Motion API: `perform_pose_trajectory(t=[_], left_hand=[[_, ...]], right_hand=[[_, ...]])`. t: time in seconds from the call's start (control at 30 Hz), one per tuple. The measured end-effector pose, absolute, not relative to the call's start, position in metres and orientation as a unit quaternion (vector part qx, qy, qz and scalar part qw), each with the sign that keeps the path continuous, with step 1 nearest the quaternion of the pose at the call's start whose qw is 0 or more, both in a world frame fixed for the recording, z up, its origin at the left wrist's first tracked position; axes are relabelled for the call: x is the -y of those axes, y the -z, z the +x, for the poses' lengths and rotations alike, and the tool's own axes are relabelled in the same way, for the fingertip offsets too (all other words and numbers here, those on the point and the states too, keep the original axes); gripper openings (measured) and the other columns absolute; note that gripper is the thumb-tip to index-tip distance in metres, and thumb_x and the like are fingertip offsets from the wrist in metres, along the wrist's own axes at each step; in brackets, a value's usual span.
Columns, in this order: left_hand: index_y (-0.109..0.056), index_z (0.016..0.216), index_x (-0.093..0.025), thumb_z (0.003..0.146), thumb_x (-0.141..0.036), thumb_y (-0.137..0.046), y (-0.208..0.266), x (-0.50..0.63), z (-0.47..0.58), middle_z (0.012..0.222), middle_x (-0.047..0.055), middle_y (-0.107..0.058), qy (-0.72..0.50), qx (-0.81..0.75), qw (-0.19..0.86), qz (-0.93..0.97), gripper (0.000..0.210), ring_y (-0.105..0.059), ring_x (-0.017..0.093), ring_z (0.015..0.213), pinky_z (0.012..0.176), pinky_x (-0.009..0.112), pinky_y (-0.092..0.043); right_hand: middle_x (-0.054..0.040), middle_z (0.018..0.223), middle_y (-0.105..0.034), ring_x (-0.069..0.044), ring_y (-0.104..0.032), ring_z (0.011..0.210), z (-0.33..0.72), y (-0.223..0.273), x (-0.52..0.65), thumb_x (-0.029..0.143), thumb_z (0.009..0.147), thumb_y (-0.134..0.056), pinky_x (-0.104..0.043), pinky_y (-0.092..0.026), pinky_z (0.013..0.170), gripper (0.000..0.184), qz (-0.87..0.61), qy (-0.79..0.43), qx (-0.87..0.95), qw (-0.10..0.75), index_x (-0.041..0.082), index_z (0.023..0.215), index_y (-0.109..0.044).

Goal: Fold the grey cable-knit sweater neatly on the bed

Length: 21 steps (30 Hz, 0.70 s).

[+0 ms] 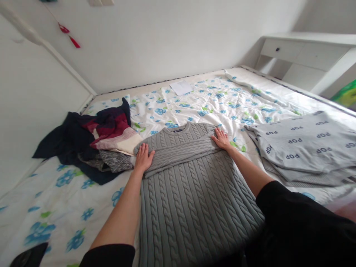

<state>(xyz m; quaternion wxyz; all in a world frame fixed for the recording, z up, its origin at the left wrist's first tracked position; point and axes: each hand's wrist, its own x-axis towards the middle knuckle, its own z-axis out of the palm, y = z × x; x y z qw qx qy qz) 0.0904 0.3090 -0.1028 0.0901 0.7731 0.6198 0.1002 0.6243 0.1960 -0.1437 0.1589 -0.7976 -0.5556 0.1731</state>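
A grey cable-knit sweater (pixel 191 193) lies flat on the bed, collar away from me, with its sleeves folded across the chest. My left hand (pixel 144 157) presses flat on the left shoulder, fingers spread over the folded sleeve end. My right hand (pixel 221 139) rests flat on the right shoulder edge of the sweater. Neither hand grips the cloth.
A pile of dark blue, maroon and cream clothes (pixel 94 142) lies left of the sweater. A grey garment printed "POP" (pixel 303 148) lies to the right. A white paper (pixel 181 88) sits near the wall on the floral quilt (pixel 211 100). A white desk (pixel 308 55) stands at far right.
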Motion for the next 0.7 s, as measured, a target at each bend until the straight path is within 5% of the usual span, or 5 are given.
perform_pose_trajectory(t=[0.3, 0.5, 0.6, 0.7], left_hand=[[-0.031, 0.185, -0.013, 0.115, -0.053, -0.029, 0.084, -0.203, 0.053, 0.19, 0.021, -0.034, -0.083, -0.66, 0.095, 0.74, 0.081, -0.032, 0.035, 0.178, 0.142, 0.062, -0.03], [-0.058, 0.17, -0.021, 0.111, -0.058, -0.036, 0.057, -0.13, 0.038, 0.181, 0.022, -0.051, -0.051, -0.677, 0.113, 0.725, 0.074, -0.039, 0.041, 0.174, 0.136, 0.069, -0.036], [-0.073, 0.151, -0.022, 0.104, -0.065, -0.048, 0.037, -0.112, 0.038, 0.169, 0.023, -0.065, -0.093, -0.681, 0.182, 0.704, 0.069, -0.05, 0.044, 0.167, 0.133, 0.069, -0.039], [-0.083, 0.128, -0.022, 0.097, -0.066, -0.062, 0.02, -0.095, 0.043, 0.142, 0.023, -0.082, -0.14, -0.665, 0.241, 0.693, 0.058, -0.068, 0.043, 0.149, 0.124, 0.058, -0.053]], right_hand=[[-0.0201, 0.193, -0.024, -0.031, -0.024, 0.18, 0.617, 0.132, -0.137, 0.059, 0.118, -0.04, -0.055, -0.025, 0.143, 0.085, -0.793, -0.186, 0.558, 0.158, 0.019, 0.189, -0.016], [-0.0246, 0.192, -0.023, -0.031, -0.021, 0.181, 0.599, 0.108, -0.067, 0.047, 0.117, -0.049, -0.054, -0.019, 0.144, 0.085, -0.786, -0.226, 0.564, 0.115, 0.01, 0.188, -0.019], [-0.0243, 0.187, -0.037, -0.032, -0.036, 0.176, 0.598, 0.093, -0.039, 0.044, 0.11, -0.067, -0.05, -0.027, 0.143, 0.087, -0.776, -0.255, 0.559, 0.142, 0.011, 0.183, -0.035], [-0.0209, 0.167, -0.065, -0.032, -0.064, 0.155, 0.604, 0.08, -0.012, 0.04, 0.097, -0.085, -0.043, -0.049, 0.13, 0.079, -0.765, -0.302, 0.52, 0.229, 0.016, 0.168, -0.06]])
